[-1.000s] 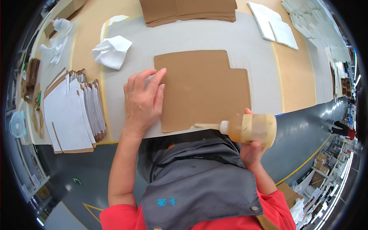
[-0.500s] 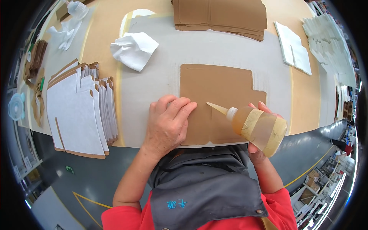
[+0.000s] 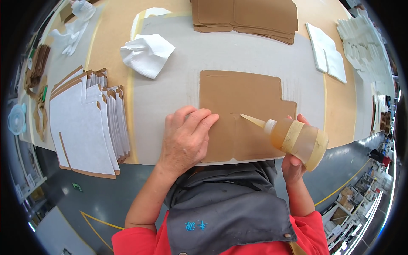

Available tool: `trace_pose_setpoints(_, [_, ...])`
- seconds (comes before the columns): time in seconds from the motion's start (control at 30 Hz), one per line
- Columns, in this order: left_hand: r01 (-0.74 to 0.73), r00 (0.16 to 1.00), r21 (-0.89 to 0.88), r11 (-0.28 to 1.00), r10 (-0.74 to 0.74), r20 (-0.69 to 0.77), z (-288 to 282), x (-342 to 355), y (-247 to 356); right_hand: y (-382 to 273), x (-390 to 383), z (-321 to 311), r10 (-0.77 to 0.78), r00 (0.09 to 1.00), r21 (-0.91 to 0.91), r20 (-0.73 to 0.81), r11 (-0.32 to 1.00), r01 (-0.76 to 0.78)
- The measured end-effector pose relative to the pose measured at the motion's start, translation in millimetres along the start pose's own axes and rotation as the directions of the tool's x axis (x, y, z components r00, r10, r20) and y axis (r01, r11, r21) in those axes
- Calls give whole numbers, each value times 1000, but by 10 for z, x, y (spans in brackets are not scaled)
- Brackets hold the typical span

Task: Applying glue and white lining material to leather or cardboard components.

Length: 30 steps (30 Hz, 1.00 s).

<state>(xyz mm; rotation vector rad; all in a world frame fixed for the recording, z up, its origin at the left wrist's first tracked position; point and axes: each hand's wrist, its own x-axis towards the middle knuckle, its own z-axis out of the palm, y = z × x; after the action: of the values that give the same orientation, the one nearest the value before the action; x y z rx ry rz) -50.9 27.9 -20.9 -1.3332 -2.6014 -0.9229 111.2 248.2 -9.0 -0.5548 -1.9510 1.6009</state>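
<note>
A flat brown panel (image 3: 250, 93), notched at its right side, lies on the grey table covering in front of me. At its left edge my left hand (image 3: 185, 134) rests with bent fingers drawn together, gripping or pressing that edge; the thumb is mostly hidden. Over the panel's right part my right hand (image 3: 294, 168) is closed around a squeeze glue bottle (image 3: 301, 143). The bottle holds amber liquid and has two bands of pale tape. It is tilted, with its long pointed nozzle (image 3: 252, 120) aimed left, near a short crease in the panel's middle.
At the left stands a stack of white-faced brown pieces (image 3: 80, 123). Beyond the panel are a crumpled white cloth (image 3: 148, 56) and a pile of brown panels (image 3: 263, 17). Folded white sheets (image 3: 326, 53) lie at the far right. The table's near edge (image 3: 144, 164) runs by my waist.
My right hand has drawn the glue bottle a little to the right, so its nozzle tip sits farther from my left hand. The left hand and the panel have barely moved.
</note>
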Motion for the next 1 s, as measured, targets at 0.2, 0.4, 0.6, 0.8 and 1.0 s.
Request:
trace_pose_setpoints(0.2, [-25,1000,13,1000,26,-17,23,-17,-26,-144,-22,4,92,995,11,-47,996,-91])
trace_pose_setpoints(0.4, [-30,999,35,999,31,-40,29,1,-21,-219,-173,-128,183,983,73,28,980,-185])
trace_pose_setpoints(0.6, [-38,998,46,998,41,-49,52,0,-28,-137,-364,-247,91,995,64,49,993,-94])
trace_pose_setpoints(0.8, [-30,998,22,999,32,-62,0,-19,-35,-16,-423,-512,-161,966,42,201,987,156])
trace_pose_setpoints(1.0, [79,980,-107,991,-97,-175,10,-30,-89,-235,-106,-171,252,961,205,-116,952,-225])
